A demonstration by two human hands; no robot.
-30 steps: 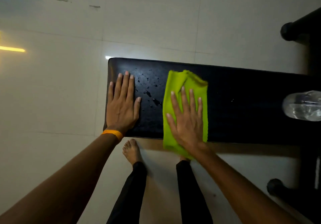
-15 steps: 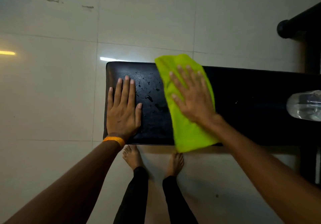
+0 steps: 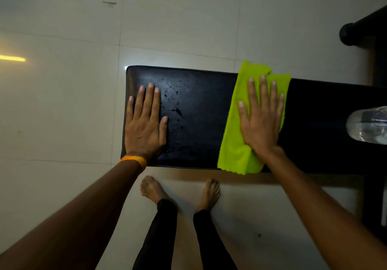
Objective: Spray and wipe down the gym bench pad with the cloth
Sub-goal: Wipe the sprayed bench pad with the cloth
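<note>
The black bench pad runs off the right edge, its far end lost in darkness. The green cloth lies across it under the flat, spread right hand. The left hand lies flat, fingers extended, beside droplets. A clear bottle is cut off.
</note>
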